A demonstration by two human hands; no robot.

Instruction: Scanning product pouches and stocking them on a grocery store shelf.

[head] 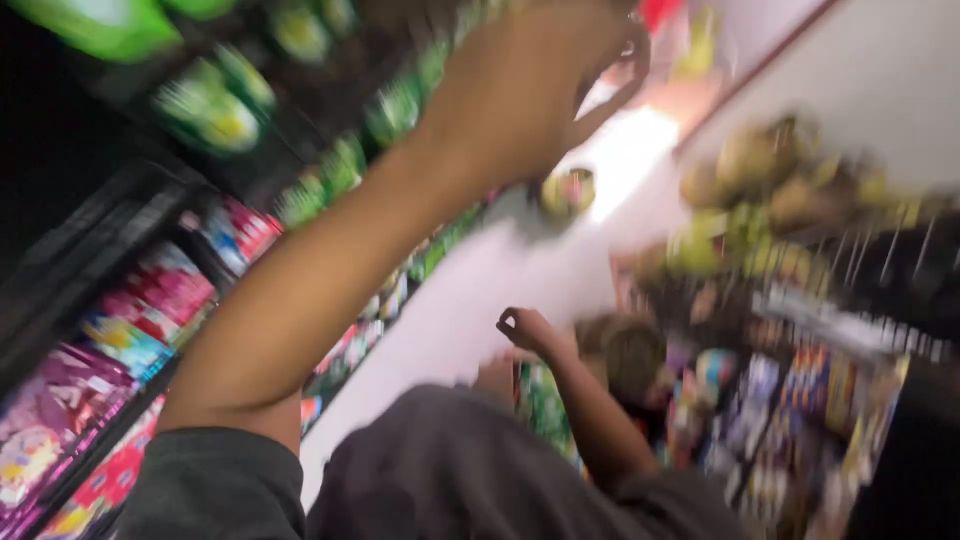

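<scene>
The whole view is tilted and motion-blurred. My left hand (535, 90) is raised high on a bare forearm, next to the green packets (400, 105) on the upper shelves. Its fingers curl near the top edge, and the blur hides whether they hold anything. My right hand (525, 330) sits lower, in the middle of the view, over the pale floor. Its thumb and forefinger are pinched into a small loop with nothing visible in them. A green packet (545, 405) shows just below that hand. Grey sleeves (450, 470) fill the bottom of the view.
Dark shelves on the left carry pink and purple packets (60, 400) and green bags (210, 105). A pale floor aisle (470, 290) runs between them and a wire rack (800, 300) of yellow-green bags and colourful packs on the right.
</scene>
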